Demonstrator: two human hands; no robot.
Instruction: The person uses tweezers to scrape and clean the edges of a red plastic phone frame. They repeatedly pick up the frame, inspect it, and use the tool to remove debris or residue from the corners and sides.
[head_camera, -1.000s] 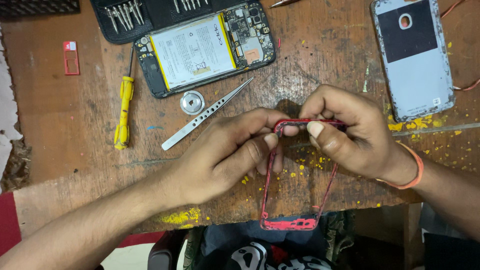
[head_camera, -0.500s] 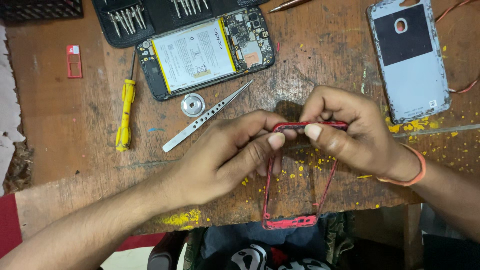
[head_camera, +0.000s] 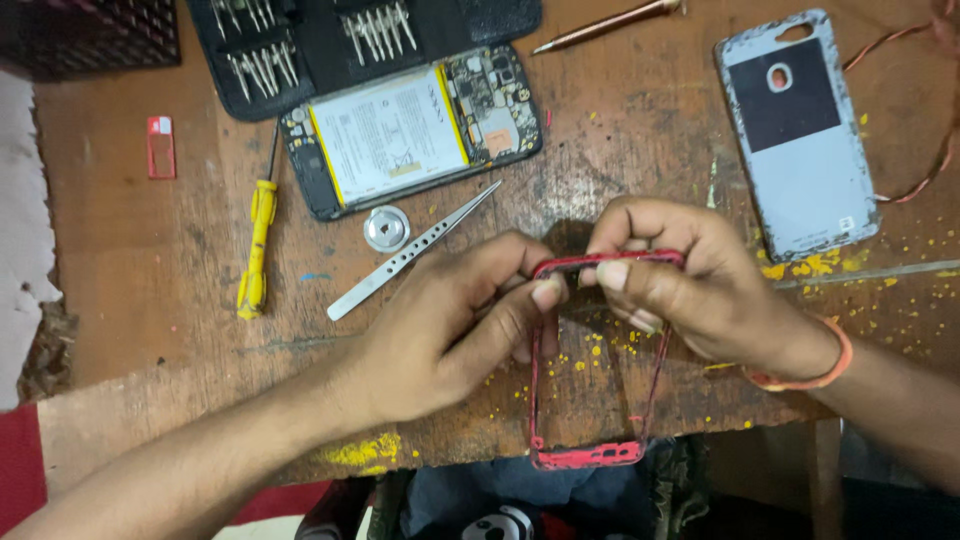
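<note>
Red phone frame (head_camera: 590, 455) was held above the wooden bench (head_camera: 620, 150), its top edge pinched between left hand (head_camera: 450, 330) and right hand (head_camera: 690, 285), lower end hanging free for inspection.

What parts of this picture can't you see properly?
All in the head view:
- Top edge of the red phone frame: partly covered by the fingers of the left hand and right hand.
- Screwdriver bit case: cut off by the picture's top edge.
- Dark crate: cut off at the top left corner.
- Opened phone: the tiny parts on its board are too small to tell apart.
</note>
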